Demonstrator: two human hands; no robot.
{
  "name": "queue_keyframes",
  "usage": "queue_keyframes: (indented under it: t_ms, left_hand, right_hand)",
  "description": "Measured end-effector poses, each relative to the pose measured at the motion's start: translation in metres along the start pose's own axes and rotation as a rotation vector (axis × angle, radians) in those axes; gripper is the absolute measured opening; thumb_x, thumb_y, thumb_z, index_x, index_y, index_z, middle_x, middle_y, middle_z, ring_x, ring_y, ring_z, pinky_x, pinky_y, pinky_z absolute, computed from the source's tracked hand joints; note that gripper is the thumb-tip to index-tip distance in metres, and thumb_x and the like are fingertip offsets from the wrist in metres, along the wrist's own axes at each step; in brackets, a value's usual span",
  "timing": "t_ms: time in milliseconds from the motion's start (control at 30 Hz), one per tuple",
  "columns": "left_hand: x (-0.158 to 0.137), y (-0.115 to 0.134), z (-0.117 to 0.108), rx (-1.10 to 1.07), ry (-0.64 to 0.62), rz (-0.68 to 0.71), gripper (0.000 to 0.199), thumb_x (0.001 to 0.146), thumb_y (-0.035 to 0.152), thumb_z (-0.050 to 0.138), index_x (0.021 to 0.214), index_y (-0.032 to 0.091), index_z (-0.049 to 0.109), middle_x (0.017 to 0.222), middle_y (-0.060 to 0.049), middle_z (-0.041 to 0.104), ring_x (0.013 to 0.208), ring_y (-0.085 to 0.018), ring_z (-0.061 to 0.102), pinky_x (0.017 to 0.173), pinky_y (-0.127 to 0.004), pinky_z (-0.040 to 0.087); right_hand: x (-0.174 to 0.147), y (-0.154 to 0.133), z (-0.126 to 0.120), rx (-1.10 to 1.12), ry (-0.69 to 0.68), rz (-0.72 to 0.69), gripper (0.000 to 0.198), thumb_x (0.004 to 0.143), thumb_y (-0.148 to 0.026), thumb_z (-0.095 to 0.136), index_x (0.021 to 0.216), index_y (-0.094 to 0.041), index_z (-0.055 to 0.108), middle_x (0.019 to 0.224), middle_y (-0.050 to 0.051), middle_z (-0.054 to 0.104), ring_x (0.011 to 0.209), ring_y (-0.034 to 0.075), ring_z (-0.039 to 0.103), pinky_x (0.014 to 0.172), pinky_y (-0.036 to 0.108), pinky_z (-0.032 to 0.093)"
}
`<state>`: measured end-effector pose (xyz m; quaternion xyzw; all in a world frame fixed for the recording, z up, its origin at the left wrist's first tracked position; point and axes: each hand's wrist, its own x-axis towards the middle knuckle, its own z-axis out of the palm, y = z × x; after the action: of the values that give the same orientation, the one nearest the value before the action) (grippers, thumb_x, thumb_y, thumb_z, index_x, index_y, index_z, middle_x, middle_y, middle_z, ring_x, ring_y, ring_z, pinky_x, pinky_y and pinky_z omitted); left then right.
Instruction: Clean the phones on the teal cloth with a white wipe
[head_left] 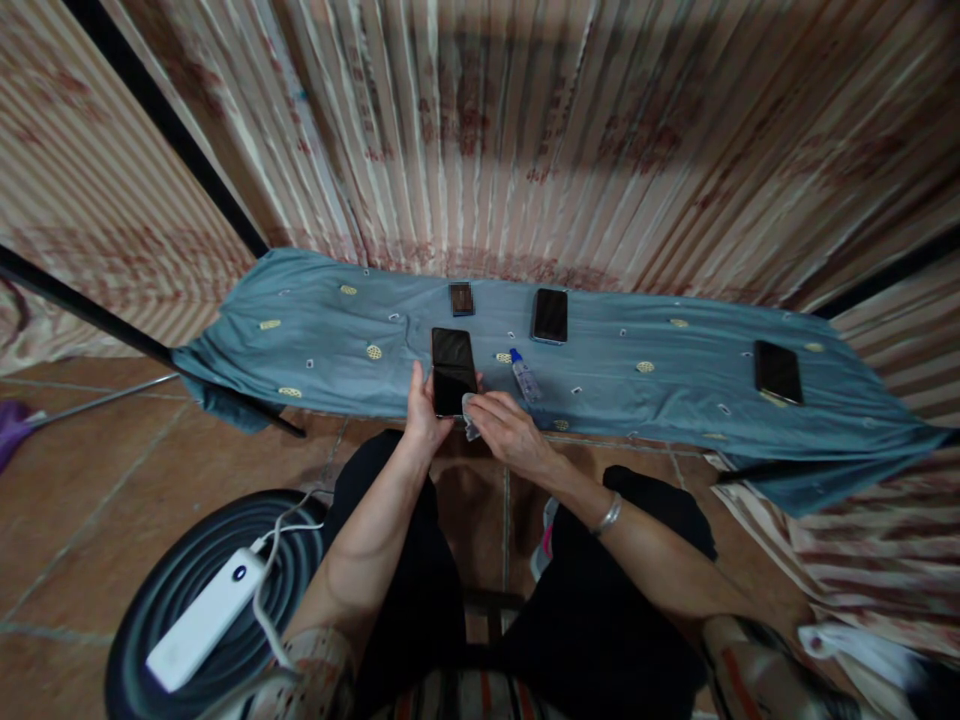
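My left hand [426,412] grips a black smartphone [453,362] by its left and lower edge, screen facing up, over the near side of the cloth-covered bench. Pinched in the fingers of my right hand [510,430] is a pale, crumpled wiping cloth [470,416], held at the phone's lower right corner. Just right of the phone lies a clear spray bottle [526,378] with a blue top. Behind it rests a second dark phone [550,316], and a small dark square object [461,299] sits beyond the held phone.
Another dark phone [778,372] lies toward the right end of the blue-grey cloth [645,400]. Black metal poles [165,120] rise at both ends, with striped curtains [480,150] behind. On a round black stool [142,590] at lower left is a white power bank [206,620] with a cable.
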<state>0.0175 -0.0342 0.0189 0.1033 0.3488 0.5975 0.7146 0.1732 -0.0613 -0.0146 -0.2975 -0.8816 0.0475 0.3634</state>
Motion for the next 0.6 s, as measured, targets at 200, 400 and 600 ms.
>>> queue_keyframes:
  t_ms: [200,400,600]
  left_hand:
    - [0.0,-0.001,-0.003,0.019,-0.025,-0.009,0.065,0.094,0.064,0.038,0.116,0.012,0.07,0.105,-0.017,0.076,0.101,-0.032,0.072,0.088,-0.045,0.057]
    - [-0.003,-0.003,-0.002,0.046,-0.017,-0.045,0.06,0.095,0.061,0.041,0.108,0.012,0.072,0.096,-0.014,0.077,0.094,-0.029,0.074,0.086,-0.04,0.058]
    - [-0.004,-0.008,-0.001,0.052,-0.049,-0.064,0.056,0.093,0.062,0.048,0.106,0.014,0.072,0.093,-0.012,0.078,0.092,-0.029,0.074,0.085,-0.04,0.058]
  right_hand:
    - [-0.001,0.006,0.0,0.002,-0.014,0.035,0.036,0.101,-0.017,0.044,0.131,-0.019,0.065,0.124,0.013,0.069,0.115,0.026,0.059,0.101,0.048,0.056]
    - [0.0,0.02,0.0,-0.034,0.018,0.079,0.034,0.102,-0.019,0.044,0.125,-0.017,0.068,0.122,0.014,0.071,0.114,0.026,0.06,0.101,0.047,0.056]
    - [0.004,0.029,-0.004,-0.053,0.005,0.128,0.035,0.102,-0.021,0.043,0.126,-0.018,0.068,0.122,0.014,0.07,0.113,0.027,0.061,0.101,0.049,0.055]
